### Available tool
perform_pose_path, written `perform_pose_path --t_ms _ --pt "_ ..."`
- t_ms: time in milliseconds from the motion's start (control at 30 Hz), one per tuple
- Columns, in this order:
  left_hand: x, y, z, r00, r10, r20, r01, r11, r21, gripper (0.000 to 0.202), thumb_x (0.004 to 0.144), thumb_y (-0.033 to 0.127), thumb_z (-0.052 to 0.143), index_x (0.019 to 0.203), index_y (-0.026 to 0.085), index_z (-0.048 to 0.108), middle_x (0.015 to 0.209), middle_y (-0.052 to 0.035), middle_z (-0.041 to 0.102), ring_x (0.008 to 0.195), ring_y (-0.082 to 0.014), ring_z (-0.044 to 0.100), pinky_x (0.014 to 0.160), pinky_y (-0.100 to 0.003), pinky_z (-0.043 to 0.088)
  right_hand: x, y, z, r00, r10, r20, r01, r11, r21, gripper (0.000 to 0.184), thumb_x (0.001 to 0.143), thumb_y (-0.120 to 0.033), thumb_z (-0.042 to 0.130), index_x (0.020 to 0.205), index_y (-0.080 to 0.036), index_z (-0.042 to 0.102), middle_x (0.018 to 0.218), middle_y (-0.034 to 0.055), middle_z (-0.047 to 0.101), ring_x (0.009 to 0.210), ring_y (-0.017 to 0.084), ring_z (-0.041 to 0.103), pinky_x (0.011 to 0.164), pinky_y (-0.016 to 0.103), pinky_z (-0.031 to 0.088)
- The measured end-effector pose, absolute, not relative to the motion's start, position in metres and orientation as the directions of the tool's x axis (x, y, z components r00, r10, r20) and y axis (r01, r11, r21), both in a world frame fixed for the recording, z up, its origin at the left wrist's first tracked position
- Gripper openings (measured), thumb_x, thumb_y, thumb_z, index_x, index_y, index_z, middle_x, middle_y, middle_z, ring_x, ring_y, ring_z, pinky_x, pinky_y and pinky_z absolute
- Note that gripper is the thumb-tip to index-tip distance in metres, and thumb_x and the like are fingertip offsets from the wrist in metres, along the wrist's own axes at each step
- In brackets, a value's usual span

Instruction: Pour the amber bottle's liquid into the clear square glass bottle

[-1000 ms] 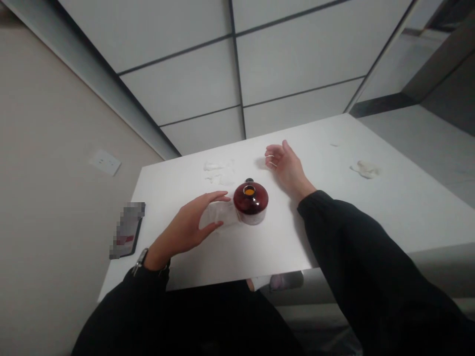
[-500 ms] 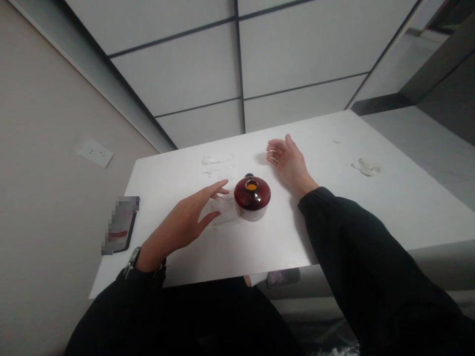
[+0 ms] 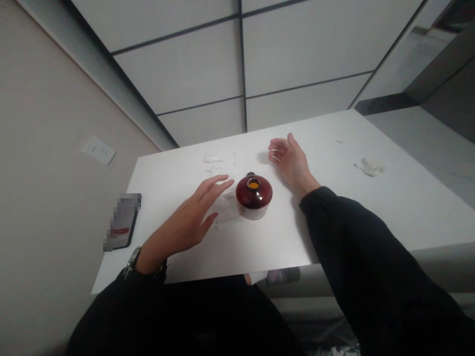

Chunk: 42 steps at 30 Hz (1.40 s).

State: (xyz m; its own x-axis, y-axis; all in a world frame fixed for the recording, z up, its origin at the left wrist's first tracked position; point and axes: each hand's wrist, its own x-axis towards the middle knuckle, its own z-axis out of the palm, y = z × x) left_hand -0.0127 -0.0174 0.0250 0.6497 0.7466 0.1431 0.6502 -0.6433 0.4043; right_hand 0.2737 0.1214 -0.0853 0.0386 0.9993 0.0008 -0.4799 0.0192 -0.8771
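Main change is at the left hand (image 3: 185,217), centre-left of frame: the thumb has drawn back from the round dark-red bottle (image 3: 254,194) and now stands wider of the fingers. Fingertips hover near the bottle's left flank, apparently just clear of it; nothing in the grasp. The right hand (image 3: 289,160), upper centre-right, keeps much the same pose: palm turned inward, fingers loosely curled and apart, no object visible in them.

Bottle upright at mid-frame, mouth uncovered, orange showing inside. My reading: neither hand supports it, so it stands by itself.

Round about: a clear, filmy piece (image 3: 227,210) lies just beside the bottle, on the left hand's side, in the way of a low approach; its outline is hard to make out. A small dark knob (image 3: 251,174) shows behind the bottle, mostly hidden. White scraps (image 3: 217,158) above the left fingers; a crumpled pale wad (image 3: 370,167) far right; phone (image 3: 124,225) at the white table's (image 3: 260,252) left edge, well apart.
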Motion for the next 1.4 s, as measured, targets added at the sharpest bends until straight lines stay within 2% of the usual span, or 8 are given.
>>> perform_pose_path --t_ms 133,233,333,500,600,767,1100,1400 --pt "-0.015 -0.015 0.023 0.595 0.793 0.129 0.689 -0.586 0.427 0.065 0.101 0.015 0.059 0.16 0.031 0.036 0.149 -0.0104 0.059 0.115 -0.0225 0.068 0.109 -0.046 0.057 0.274 0.121 -0.085 0.029 1.0 0.005 -0.497 0.018 -0.867 0.059 0.072 -0.085 0.075 0.084 -0.027 0.072 0.082 -0.0003 0.069 0.069 0.014 0.062 0.068 0.03 0.056" --pt "-0.018 -0.014 0.023 0.563 0.821 0.096 0.735 -0.55 0.397 0.073 0.096 0.023 0.071 0.16 0.028 0.037 0.126 -0.0073 0.07 0.092 -0.0202 0.068 0.094 -0.042 0.061 0.274 0.121 -0.086 0.023 1.0 0.006 -0.506 0.017 -0.862 0.058 0.072 -0.084 0.076 0.083 -0.027 0.072 0.081 -0.0011 0.068 0.068 0.013 0.062 0.068 0.029 0.055" --pt "-0.017 -0.015 0.023 0.554 0.828 0.087 0.764 -0.547 0.341 0.069 0.096 0.024 0.071 0.158 0.023 0.042 0.113 -0.0073 0.07 0.098 -0.0242 0.068 0.093 -0.044 0.06 0.274 0.121 -0.086 0.028 1.0 0.005 -0.499 0.019 -0.866 0.057 0.073 -0.084 0.075 0.083 -0.028 0.071 0.081 -0.0011 0.068 0.07 0.014 0.063 0.068 0.03 0.056" --pt "-0.014 -0.017 0.022 0.623 0.777 0.093 0.669 -0.59 0.453 0.068 0.102 0.014 0.054 0.164 0.029 0.031 0.151 -0.0125 0.059 0.134 -0.0253 0.062 0.117 -0.047 0.05 0.274 0.12 -0.084 0.033 0.999 0.004 -0.454 0.019 -0.891 0.059 0.076 -0.087 0.07 0.084 -0.029 0.069 0.082 0.0003 0.067 0.073 0.017 0.065 0.07 0.034 0.056" --pt "-0.014 -0.016 0.02 0.594 0.799 0.089 0.684 -0.561 0.466 0.067 0.102 0.018 0.058 0.163 0.029 0.033 0.148 -0.0106 0.064 0.122 -0.0237 0.069 0.111 -0.045 0.055 0.273 0.12 -0.084 0.047 0.999 -0.013 -0.439 0.009 -0.898 0.061 0.075 -0.089 0.068 0.085 -0.029 0.071 0.083 0.0014 0.068 0.073 0.017 0.064 0.071 0.034 0.057" --pt "-0.012 -0.015 0.019 0.5 0.853 0.15 0.729 -0.508 0.459 0.062 0.097 0.03 0.073 0.154 0.025 0.049 0.11 -0.0039 0.076 0.087 -0.018 0.071 0.088 -0.035 0.061 0.273 0.121 -0.086 0.032 0.999 0.011 -0.494 0.025 -0.869 0.057 0.073 -0.085 0.075 0.083 -0.029 0.072 0.081 -0.0009 0.068 0.069 0.014 0.062 0.068 0.031 0.057" --pt "-0.01 -0.025 0.038 0.29 0.891 0.35 0.783 -0.431 0.448 0.047 0.096 0.042 0.074 0.139 0.027 0.063 0.117 -0.0063 0.077 0.096 -0.0211 0.075 0.091 -0.037 0.062 0.274 0.121 -0.086 0.036 0.999 0.007 -0.481 0.023 -0.876 0.058 0.074 -0.086 0.073 0.083 -0.029 0.069 0.08 -0.0008 0.066 0.071 0.016 0.064 0.068 0.033 0.055" --pt "-0.006 -0.029 0.053 0.38 0.856 0.351 0.747 -0.508 0.428 0.03 0.103 0.029 0.062 0.133 0.025 0.067 0.12 -0.0075 0.078 0.111 -0.0241 0.073 0.102 -0.042 0.06 0.273 0.119 -0.083 0.056 0.998 -0.008 -0.434 0.017 -0.901 0.061 0.077 -0.089 0.066 0.084 -0.029 0.07 0.081 0.0015 0.067 0.074 0.018 0.065 0.069 0.034 0.056"
